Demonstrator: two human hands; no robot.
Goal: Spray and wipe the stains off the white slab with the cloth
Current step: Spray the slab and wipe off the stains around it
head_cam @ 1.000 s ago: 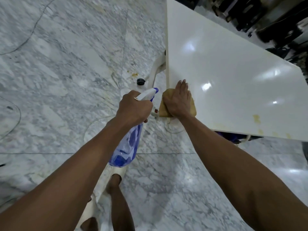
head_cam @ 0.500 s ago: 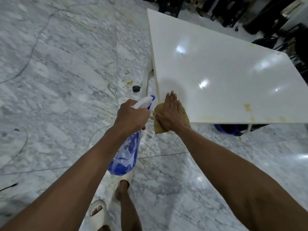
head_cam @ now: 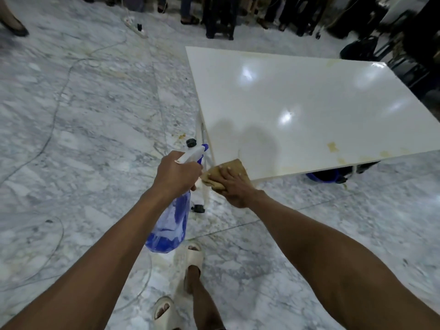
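Observation:
The white slab (head_cam: pixel 297 98) lies flat on a low stand, glossy, with yellow-brown stains (head_cam: pixel 332 146) near its front edge and a faint one at the far right corner. My right hand (head_cam: pixel 232 184) presses a tan cloth (head_cam: pixel 234 166) flat onto the slab's near left corner, fingers straight. My left hand (head_cam: pixel 177 172) grips the white trigger head of a clear blue spray bottle (head_cam: pixel 170 225), which hangs down just left of that corner, beside the cloth.
Grey marble floor (head_cam: pixel 83 127) surrounds the slab, with a thin cable across it on the left. White stand legs with black feet (head_cam: pixel 198 208) show under the corner. A blue object (head_cam: pixel 323 176) lies beneath the front edge. Several people's legs stand at the back. My feet in pale slides are below.
The view has pulled back and tilted up, showing the whole slab. My right hand with the cloth has slid along the near left corner; my left hand keeps the bottle beside it.

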